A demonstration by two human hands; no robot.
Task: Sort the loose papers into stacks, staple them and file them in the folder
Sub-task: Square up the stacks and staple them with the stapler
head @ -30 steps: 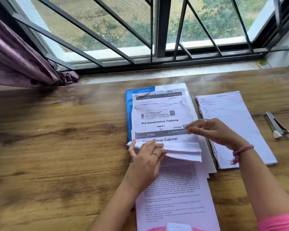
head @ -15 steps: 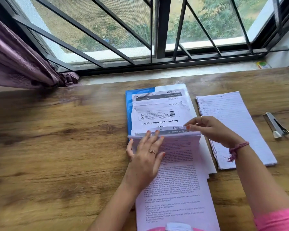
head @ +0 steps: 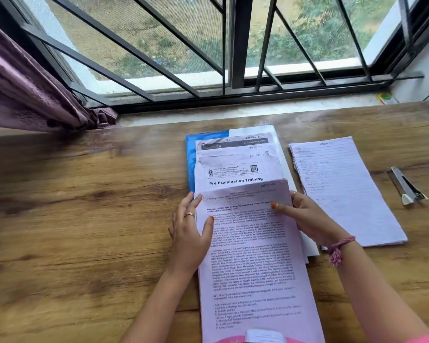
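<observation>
A long printed sheet (head: 253,263) lies flat over a pile of printed papers (head: 235,167), which rests on a blue folder (head: 190,154) on the wooden table (head: 84,219). My left hand (head: 190,233) rests at the sheet's left edge, thumb on top and fingers fairly straight. My right hand (head: 307,216) holds the sheet's upper right edge, thumb on top and fingers underneath. A stack of handwritten lined pages (head: 342,191) lies to the right of the pile. A metal stapler (head: 405,186) lies further right.
Just behind the table run a window sill and a barred window (head: 233,58). A purple curtain (head: 22,95) hangs at the far left. A small yellow-green item (head: 386,98) sits on the sill at the right.
The top of the long sheet, folded down a second ago, has been flipped up and laid flat. It now covers the "Mirror Cabinet" page. Both hands moved to the sheet's side edges.
</observation>
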